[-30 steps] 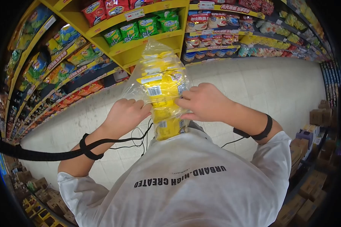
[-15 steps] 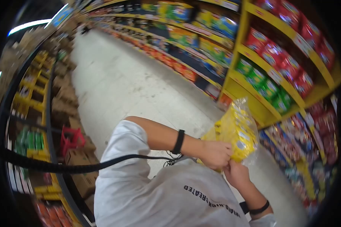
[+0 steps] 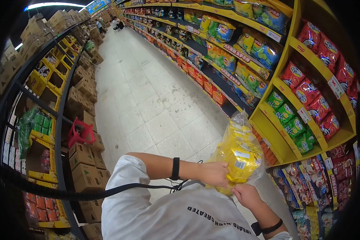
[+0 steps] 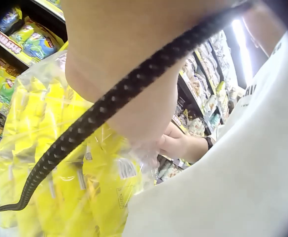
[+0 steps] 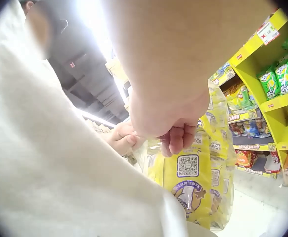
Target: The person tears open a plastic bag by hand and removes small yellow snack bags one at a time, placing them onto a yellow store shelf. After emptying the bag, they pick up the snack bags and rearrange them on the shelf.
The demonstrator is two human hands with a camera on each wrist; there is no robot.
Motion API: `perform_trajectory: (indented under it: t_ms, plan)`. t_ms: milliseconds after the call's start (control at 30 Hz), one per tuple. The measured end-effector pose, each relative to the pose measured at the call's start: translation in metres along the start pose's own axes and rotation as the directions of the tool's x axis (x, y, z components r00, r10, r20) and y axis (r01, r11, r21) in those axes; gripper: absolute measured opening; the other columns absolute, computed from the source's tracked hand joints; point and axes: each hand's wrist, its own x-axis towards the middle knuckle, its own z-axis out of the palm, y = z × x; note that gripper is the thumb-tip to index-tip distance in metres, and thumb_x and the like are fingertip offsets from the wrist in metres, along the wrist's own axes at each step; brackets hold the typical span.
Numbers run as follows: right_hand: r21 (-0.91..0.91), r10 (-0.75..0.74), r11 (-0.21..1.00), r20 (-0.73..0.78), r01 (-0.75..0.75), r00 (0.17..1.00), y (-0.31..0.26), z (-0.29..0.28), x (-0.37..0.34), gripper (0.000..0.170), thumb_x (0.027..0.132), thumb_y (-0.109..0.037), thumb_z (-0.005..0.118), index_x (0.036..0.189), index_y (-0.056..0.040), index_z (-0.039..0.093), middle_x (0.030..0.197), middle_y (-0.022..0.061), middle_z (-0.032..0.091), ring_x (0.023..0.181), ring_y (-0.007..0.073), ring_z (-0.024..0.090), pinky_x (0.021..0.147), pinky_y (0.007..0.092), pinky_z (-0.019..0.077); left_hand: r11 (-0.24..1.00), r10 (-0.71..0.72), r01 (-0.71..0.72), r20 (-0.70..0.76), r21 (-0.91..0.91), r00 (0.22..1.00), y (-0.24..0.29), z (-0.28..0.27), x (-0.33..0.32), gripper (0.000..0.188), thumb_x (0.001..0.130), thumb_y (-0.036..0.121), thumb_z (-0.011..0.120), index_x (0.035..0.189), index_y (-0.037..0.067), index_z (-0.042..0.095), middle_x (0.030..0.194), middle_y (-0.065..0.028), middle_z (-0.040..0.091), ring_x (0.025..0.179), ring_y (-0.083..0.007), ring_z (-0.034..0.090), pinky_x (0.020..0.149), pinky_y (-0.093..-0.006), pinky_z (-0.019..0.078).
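A clear plastic bag full of yellow snack packets is held in front of the white shirt. My left hand grips the bag's film at its near side, fingers curled. Close beside it, my right hand pinches the film as well. In the right wrist view, the curled right hand lies against a yellow packet with a QR code, and the left hand's fingertips meet the film next to it. The left wrist view shows yellow packets stacked in rows inside the bag; the forearm hides the left fingers.
Yellow shelves with green and red snack bags stand at the right. A long shelf of chip bags runs down the aisle. Cardboard boxes and a pink stool line the left. A black cable crosses near the left arm.
The head view has swung left along the aisle. My hands, earlier apart on either side of the bag, have come together at its near side.
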Motion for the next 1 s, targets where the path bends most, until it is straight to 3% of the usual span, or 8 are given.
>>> perform_trajectory:
  t_ms: [300,400,533,667,733,767,833,1000]
  plan:
    - [0.034,-0.17,0.985,-0.013,0.17,0.985,0.012,-0.005,0.004,0.024,0.09,-0.026,0.064,0.077,-0.0069,0.059,0.074,0.0126,0.061,0.069,0.0337,0.062,0.062,0.0426,0.0514,0.989,-0.046,0.045,-0.001,-0.141,0.999,0.002,-0.009,-0.027,0.026,0.09,0.028,0.064,0.07,0.014,0.057,0.067,0.0006,0.058,0.075,-0.0217,0.053,0.075,-0.0364,0.0377]
    - [0.043,0.032,0.999,-0.098,-0.028,0.995,0.063,0.009,-0.024,0.024,0.09,-0.025,0.064,0.075,-0.0071,0.059,0.073,0.0127,0.061,0.068,0.0341,0.062,0.063,0.0432,0.0509,0.992,-0.049,0.04,-0.074,-0.12,0.996,-0.018,-0.005,-0.07,0.026,0.092,0.028,0.063,0.071,0.013,0.056,0.069,-0.0001,0.056,0.075,-0.0219,0.052,0.076,-0.036,0.0386]
    - [-0.019,-0.009,1.0,-0.076,0.007,0.997,0.047,-0.005,-0.034,0.024,0.089,-0.024,0.064,0.074,-0.0061,0.058,0.074,0.0129,0.061,0.068,0.0344,0.061,0.065,0.0433,0.0504,0.989,-0.049,0.052,0.026,-0.135,0.998,-0.004,-0.023,-0.075,0.025,0.093,0.029,0.063,0.074,0.013,0.058,0.069,-0.0004,0.054,0.074,-0.022,0.052,0.077,-0.0355,0.0392]
    - [0.023,-0.082,0.996,-0.158,0.087,0.984,0.026,-0.012,-0.007,0.025,0.087,-0.027,0.067,0.077,-0.0057,0.061,0.076,0.0123,0.061,0.071,0.0333,0.06,0.069,0.0415,0.0489,0.983,-0.173,0.172,-0.022,-0.063,0.985,-0.008,-0.024,-0.044,0.027,0.091,0.04,0.064,0.086,0.013,0.064,0.069,-0.0011,0.056,0.073,-0.021,0.055,0.076,-0.0344,0.0386]
    - [-0.008,-0.058,0.998,-0.193,0.058,0.98,0.022,-0.015,-0.005,0.03,0.08,-0.036,0.074,0.083,-0.0064,0.066,0.081,0.0107,0.061,0.076,0.0316,0.061,0.073,0.0406,0.0474,0.944,-0.325,0.305,0.207,0.125,0.923,-0.009,-0.029,-0.039,0.032,0.089,0.046,0.063,0.091,0.015,0.067,0.068,-0.0012,0.06,0.075,-0.0195,0.058,0.075,-0.0347,0.0384]
    - [-0.005,-0.052,0.999,-0.188,0.052,0.981,0.023,-0.017,-0.005,0.03,0.08,-0.036,0.074,0.083,-0.0064,0.066,0.081,0.0107,0.061,0.076,0.0316,0.061,0.073,0.0406,0.0474,0.945,-0.323,0.304,0.209,0.117,0.923,-0.009,-0.023,-0.039,0.032,0.089,0.046,0.063,0.091,0.015,0.067,0.068,-0.0012,0.06,0.075,-0.0195,0.058,0.075,-0.0347,0.0384]
    - [-0.132,-0.036,0.991,-0.124,0.02,0.992,0.026,-0.021,-0.004,0.036,0.074,-0.041,0.078,0.082,-0.0072,0.07,0.085,0.0096,0.062,0.081,0.03,0.061,0.077,0.0422,0.0459,0.881,-0.449,0.324,0.396,0.344,0.801,-0.016,-0.004,-0.044,0.03,0.087,0.045,0.062,0.088,0.016,0.068,0.066,-0.0011,0.063,0.076,-0.0193,0.061,0.076,-0.0348,0.0388]
    - [-0.18,0.039,0.983,-0.044,-0.046,0.998,0.049,-0.016,-0.008,0.035,0.072,-0.042,0.078,0.073,-0.008,0.069,0.085,0.0105,0.06,0.084,0.0305,0.06,0.078,0.0439,0.0447,0.869,-0.448,0.29,0.386,0.402,0.806,-0.035,0.019,-0.051,0.022,0.082,0.04,0.064,0.078,0.018,0.065,0.063,-0.0017,0.063,0.07,-0.0218,0.064,0.077,-0.0365,0.0418]
